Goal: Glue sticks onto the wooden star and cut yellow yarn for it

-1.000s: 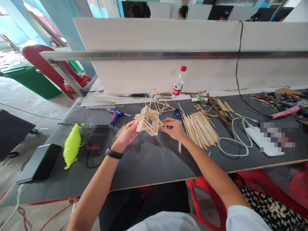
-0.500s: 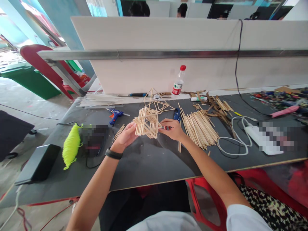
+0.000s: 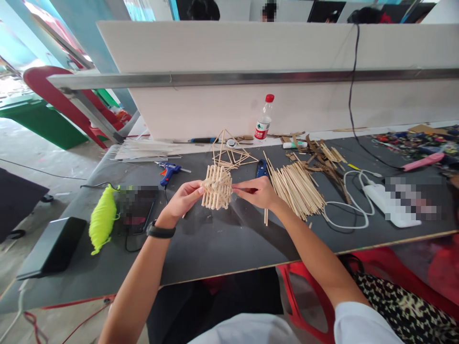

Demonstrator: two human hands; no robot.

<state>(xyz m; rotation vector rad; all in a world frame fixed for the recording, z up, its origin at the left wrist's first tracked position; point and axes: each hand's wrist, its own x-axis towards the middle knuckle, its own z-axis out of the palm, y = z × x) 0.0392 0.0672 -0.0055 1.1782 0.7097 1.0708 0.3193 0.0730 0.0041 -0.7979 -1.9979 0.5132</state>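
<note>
Between my two hands, above the grey table, is a small lattice structure of wooden sticks (image 3: 217, 188). My left hand (image 3: 186, 197) pinches its left side, thumb in front. On the opposite side my right hand (image 3: 257, 191) has thumb and finger closed at the structure's right edge. Behind it stands an open frame of thin sticks (image 3: 238, 156), shaped partly like a pyramid. A large pile of loose wooden sticks (image 3: 297, 191) lies to the right of my right hand. Past that hand a blue tool (image 3: 262, 168) is partly hidden.
A blue glue gun (image 3: 169, 174) lies left of the structure. A bottle with a red cap (image 3: 263, 119) stands at the back. Farther left are a yellow-green toy (image 3: 103, 219), a phone (image 3: 138, 210) and a black box (image 3: 53, 246). A white power strip (image 3: 390, 205) lies right.
The stick structure has been turned between my hands, so its parallel stick ends now face me, and it sits slightly lower. Both hands still hold it.
</note>
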